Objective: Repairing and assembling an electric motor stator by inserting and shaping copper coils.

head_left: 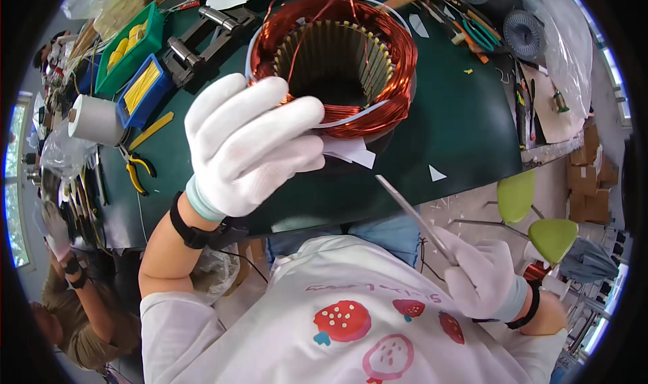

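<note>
Left hand [246, 141], white-gloved: up at the near-left side of the wound stator [401, 73], back of hand toward camera, fingers loosely bent and pointing right. Fingertips overlap the stator's near-left rim in view; can't tell if they touch it or pinch anything. White paper pieces [351, 151] show just right of the lower fingertips, below the stator's near edge; can't confirm a grip on those either.

Right hand [476, 276], also gloved: closed around a slim grey metal tool [413, 212], low and to the right, in front of the torso and off the bench edge. Tool slants up-left, tip toward the paper, apart from it. Tool type unclear.

Stator: on the dark green bench [459, 124], beyond and to the right of left hand, well apart from right hand. Bore faces up, copper coils bunched round the rim, loose leads rising, pale sleeving [249, 53] looped around the outside.

Further out: white scrap [437, 173] near the bench edge, right of the stator. Left side: yellow-handled pliers [138, 173], white spool [100, 119], blue tray [139, 118] with yellow strips, green bin [154, 34], metal fixture with rollers [183, 52]. Far right: grey ribbed cylinder [524, 34] on the bench; green chair [516, 196] on the floor. Co-worker's gloved hand [57, 232] at far left.
</note>
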Tool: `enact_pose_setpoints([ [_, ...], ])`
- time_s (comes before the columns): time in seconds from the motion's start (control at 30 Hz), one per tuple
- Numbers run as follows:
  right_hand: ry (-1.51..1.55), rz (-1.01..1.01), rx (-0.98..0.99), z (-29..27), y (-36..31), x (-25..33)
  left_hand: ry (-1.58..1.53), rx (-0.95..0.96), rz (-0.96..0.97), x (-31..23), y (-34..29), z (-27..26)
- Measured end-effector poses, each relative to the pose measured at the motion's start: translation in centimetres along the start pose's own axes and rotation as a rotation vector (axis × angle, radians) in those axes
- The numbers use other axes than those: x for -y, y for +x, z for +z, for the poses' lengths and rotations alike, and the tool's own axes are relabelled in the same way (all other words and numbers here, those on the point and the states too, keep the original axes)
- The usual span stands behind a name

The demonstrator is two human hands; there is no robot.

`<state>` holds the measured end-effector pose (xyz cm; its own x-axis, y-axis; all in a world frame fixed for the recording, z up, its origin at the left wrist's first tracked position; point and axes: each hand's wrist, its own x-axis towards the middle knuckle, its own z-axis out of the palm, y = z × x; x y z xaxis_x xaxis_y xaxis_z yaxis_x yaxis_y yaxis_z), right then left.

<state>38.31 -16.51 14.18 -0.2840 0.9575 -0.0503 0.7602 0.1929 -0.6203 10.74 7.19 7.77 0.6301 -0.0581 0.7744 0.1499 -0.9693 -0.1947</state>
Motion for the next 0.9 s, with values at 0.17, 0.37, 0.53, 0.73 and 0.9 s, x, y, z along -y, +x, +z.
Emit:
enact_pose_setpoints([
  [0.17, -0.040, -0.041, -0.066, 1.4, 0.6, 0.5, -0.122, -0.030, -0.127, 0.9, 0.7, -1.0],
  [0.37, -0.029, -0.049, 0.008, 1.1, 1.5, 0.2, -0.090, 0.047, -0.022, 1.0, 0.0, -0.1],
  [0.53, -0.014, 0.010, 0.048, 1.4, 1.6, 0.2, -0.139, 0.156, -0.140, 0.7, 0.1, -0.4],
  [0.73, 0.044, -0.014, 0.049, 1.2, 1.8, 0.1, -0.166, 0.163, -0.153, 0.3, 0.1, -0.2],
  [0.9, 0.049, -0.116, -0.094, -1.2, 1.4, 0.3, -0.129, 0.239, -0.488, -3.3, 1.5, 0.0],
])
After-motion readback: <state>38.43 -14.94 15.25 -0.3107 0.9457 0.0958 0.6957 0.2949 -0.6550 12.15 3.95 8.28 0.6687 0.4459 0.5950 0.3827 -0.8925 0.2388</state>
